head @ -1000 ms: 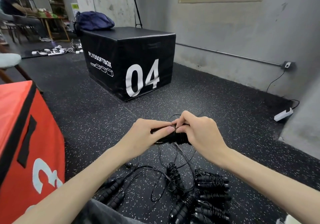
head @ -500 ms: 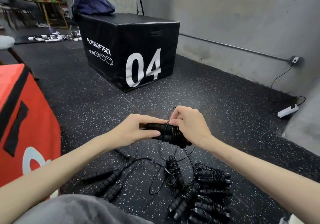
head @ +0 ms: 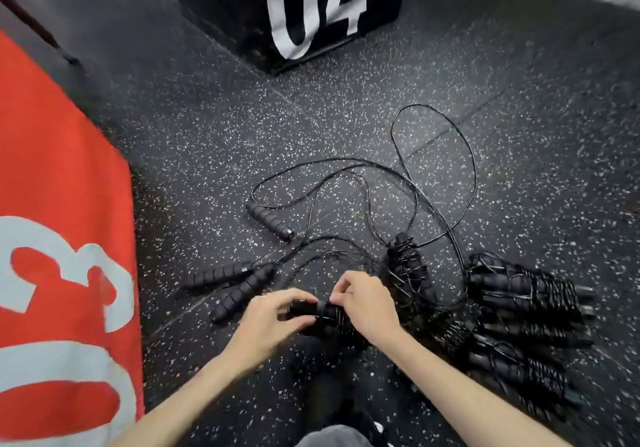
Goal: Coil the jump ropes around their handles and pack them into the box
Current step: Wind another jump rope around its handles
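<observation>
While the left hand (head: 268,322) grips the jump rope handles (head: 311,311), right hand (head: 367,304) fingers pinch the cord, coiled bundles (head: 523,290) beside.

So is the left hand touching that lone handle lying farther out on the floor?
Apart. The head view shows speckled floor between the left hand and the lone handle.

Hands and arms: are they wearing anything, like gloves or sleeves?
No gloves: the left hand and right hand are bare. Both forearms are bare too, with no sleeves, watch, rings or bracelets in view.
</observation>
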